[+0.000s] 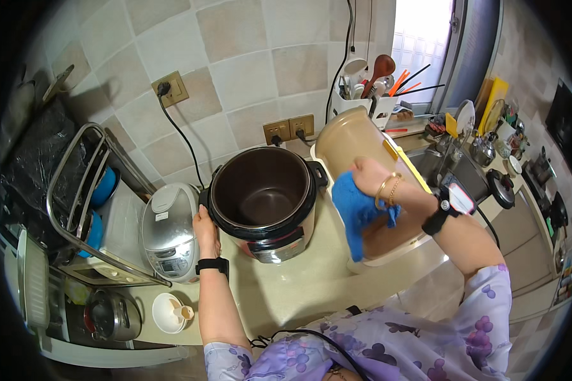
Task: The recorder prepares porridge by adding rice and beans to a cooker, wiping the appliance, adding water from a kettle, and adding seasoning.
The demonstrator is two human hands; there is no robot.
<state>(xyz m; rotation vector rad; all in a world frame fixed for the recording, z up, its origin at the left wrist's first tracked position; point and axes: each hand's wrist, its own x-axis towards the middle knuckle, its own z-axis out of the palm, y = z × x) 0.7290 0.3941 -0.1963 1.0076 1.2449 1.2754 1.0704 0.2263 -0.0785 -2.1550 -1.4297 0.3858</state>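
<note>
My left hand (207, 234) holds the left side handle of an electric pressure cooker (271, 250). The cooker stands lidless on the counter, its dark inner pot (262, 190) showing no contents. A blue cloth (357, 209) hangs from my right hand (369, 176), whose fingers are bunched around it and slightly blurred. That hand is above a white-rimmed bin (410, 245) right of the cooker. A brownish translucent panel (345, 131), apparently its cover, slopes up at the back. Cloth and forearm hide part of the bin.
A silver rice cooker (169, 224) stands close on the left, beside a metal rack (52, 190). White bowls (167, 312) and a steel pot (117, 314) sit nearer me. Wall sockets (288, 128) hold plugged cords. A utensil holder (350, 102), sink (419, 164) and black lid (500, 188) lie rightward.
</note>
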